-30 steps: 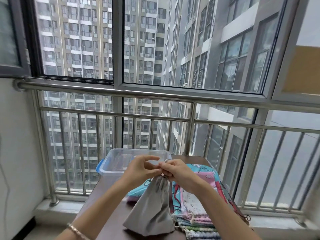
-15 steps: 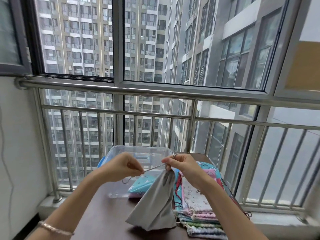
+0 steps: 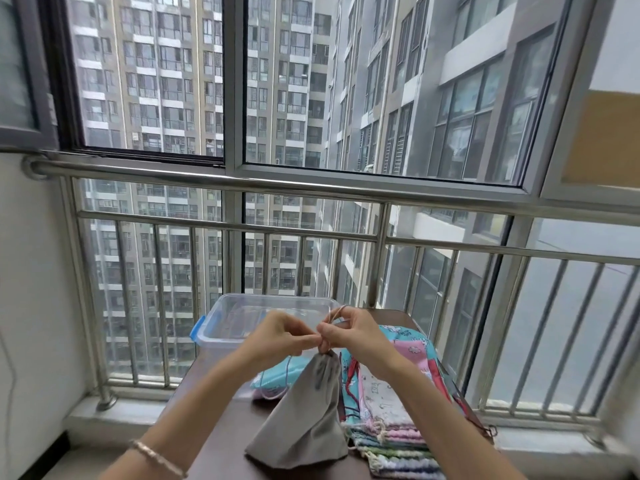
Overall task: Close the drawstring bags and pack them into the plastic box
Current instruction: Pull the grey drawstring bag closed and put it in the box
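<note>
A grey drawstring bag (image 3: 304,420) hangs from its cinched neck above the dark table (image 3: 221,441), its bottom resting near the table's front. My left hand (image 3: 280,336) and my right hand (image 3: 349,329) meet at the bag's neck, both pinching its thin cord, which loops up above my right fingers. Behind my hands stands the clear plastic box (image 3: 221,327) with a blue latch, open on top. A turquoise bag (image 3: 277,374) lies in front of the box. A stack of patterned drawstring bags (image 3: 391,410) lies to the right.
A steel railing (image 3: 311,188) and window glass close off the far side just behind the table. A white wall (image 3: 31,306) stands on the left. A bracelet (image 3: 156,457) circles my left wrist.
My left hand, which had pulled the cord out to the left half a second ago, has come back to the bag's neck beside my right hand. The neck is now drawn tight.
</note>
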`<action>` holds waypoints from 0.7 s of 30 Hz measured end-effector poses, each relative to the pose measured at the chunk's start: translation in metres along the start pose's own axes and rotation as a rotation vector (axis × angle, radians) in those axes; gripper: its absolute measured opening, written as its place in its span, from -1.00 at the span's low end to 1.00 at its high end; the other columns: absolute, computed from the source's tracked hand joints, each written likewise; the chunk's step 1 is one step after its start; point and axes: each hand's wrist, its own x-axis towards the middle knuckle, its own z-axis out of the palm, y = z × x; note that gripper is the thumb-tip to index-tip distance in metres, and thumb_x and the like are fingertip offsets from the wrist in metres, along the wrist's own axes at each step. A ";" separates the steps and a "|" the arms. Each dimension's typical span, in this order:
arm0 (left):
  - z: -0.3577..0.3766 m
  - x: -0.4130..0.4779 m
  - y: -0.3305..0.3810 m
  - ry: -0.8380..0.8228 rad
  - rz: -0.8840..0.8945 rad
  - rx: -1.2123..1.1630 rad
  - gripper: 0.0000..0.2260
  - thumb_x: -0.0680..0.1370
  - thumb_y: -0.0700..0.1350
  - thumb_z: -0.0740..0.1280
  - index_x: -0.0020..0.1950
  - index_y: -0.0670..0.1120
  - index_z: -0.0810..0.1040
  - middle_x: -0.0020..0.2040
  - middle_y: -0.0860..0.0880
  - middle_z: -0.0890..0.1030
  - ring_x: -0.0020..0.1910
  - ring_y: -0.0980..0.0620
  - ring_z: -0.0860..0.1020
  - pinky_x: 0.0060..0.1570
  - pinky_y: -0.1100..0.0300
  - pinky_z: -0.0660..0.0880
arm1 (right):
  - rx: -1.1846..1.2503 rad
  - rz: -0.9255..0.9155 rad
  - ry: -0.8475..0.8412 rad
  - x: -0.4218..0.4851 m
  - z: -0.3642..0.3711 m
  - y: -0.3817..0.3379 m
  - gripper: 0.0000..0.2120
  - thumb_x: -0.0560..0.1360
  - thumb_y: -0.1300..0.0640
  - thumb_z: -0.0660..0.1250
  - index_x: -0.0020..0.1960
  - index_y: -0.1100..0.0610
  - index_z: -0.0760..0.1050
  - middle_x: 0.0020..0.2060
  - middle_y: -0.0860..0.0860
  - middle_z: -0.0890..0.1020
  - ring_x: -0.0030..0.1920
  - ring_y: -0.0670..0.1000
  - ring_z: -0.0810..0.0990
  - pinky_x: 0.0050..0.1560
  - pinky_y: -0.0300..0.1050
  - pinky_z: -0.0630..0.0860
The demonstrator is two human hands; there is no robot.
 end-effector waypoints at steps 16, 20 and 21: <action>0.013 0.000 0.001 0.203 -0.056 -0.049 -0.89 0.41 -0.23 0.40 -0.27 -0.26 0.66 -0.44 -0.02 0.50 -0.46 0.14 0.41 -0.38 0.27 0.37 | -0.445 -0.191 0.177 -0.002 0.013 0.003 -0.88 0.35 0.27 0.44 -0.12 0.14 0.61 -0.27 0.03 0.69 -0.24 -0.05 0.67 -0.10 -0.05 0.63; 0.007 0.001 0.005 0.131 -0.065 0.000 -0.88 0.37 -0.16 0.39 -0.36 -0.12 0.64 -0.47 0.02 0.51 -0.49 0.18 0.43 -0.40 0.30 0.37 | -0.631 -0.323 0.128 -0.007 0.015 -0.001 -0.80 0.44 0.27 0.37 0.00 0.10 0.70 -0.16 -0.02 0.73 -0.15 -0.12 0.66 -0.03 -0.23 0.57; 0.006 0.001 0.006 0.107 -0.071 0.019 -0.89 0.34 -0.11 0.39 -0.37 -0.09 0.64 -0.47 0.03 0.52 -0.48 0.17 0.44 -0.39 0.28 0.37 | -0.650 -0.328 0.094 -0.007 0.014 -0.001 -0.80 0.46 0.26 0.35 0.01 0.10 0.70 -0.15 -0.02 0.73 -0.15 -0.12 0.66 -0.03 -0.23 0.57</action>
